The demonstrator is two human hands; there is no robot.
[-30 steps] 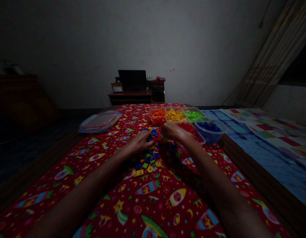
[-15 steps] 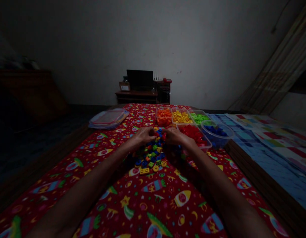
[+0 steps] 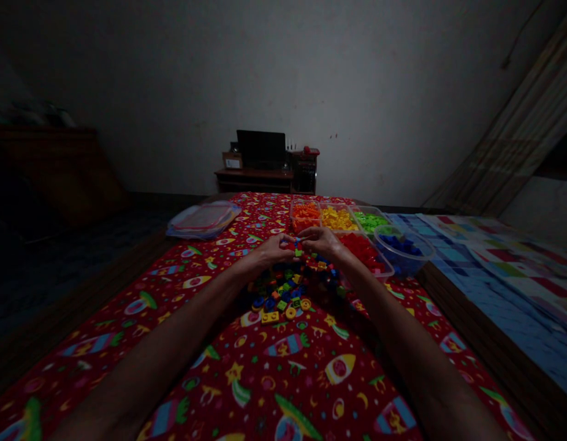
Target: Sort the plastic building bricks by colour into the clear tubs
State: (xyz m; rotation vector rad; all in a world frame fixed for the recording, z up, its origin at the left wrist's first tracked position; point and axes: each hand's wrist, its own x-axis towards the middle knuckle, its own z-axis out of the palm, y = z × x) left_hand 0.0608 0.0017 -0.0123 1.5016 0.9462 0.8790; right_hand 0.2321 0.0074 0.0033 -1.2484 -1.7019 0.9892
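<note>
Above a heap of mixed toy bricks (image 3: 290, 291) my left hand (image 3: 274, 250) and my right hand (image 3: 322, 242) nearly meet. Pinched between their fingertips are small toy bricks (image 3: 298, 248) in red, blue and green; whether they are joined is too small and dark to tell. Both hands have their fingers closed. The heap holds blue, yellow, green and red pieces, with a yellow two-stud brick (image 3: 270, 317) at its near edge. My right forearm passes close beside the tub of red bricks (image 3: 362, 248).
Behind the hands stand clear tubs of orange bricks (image 3: 305, 214), yellow bricks (image 3: 338, 218) and green bricks (image 3: 370, 222). A round tub of blue bricks (image 3: 399, 245) is at the right. Stacked lids (image 3: 203, 219) lie on the left of the red patterned tablecloth (image 3: 283, 367).
My hands have come closer together and lifted a little off the heap. Small bricks now show between the fingertips.
</note>
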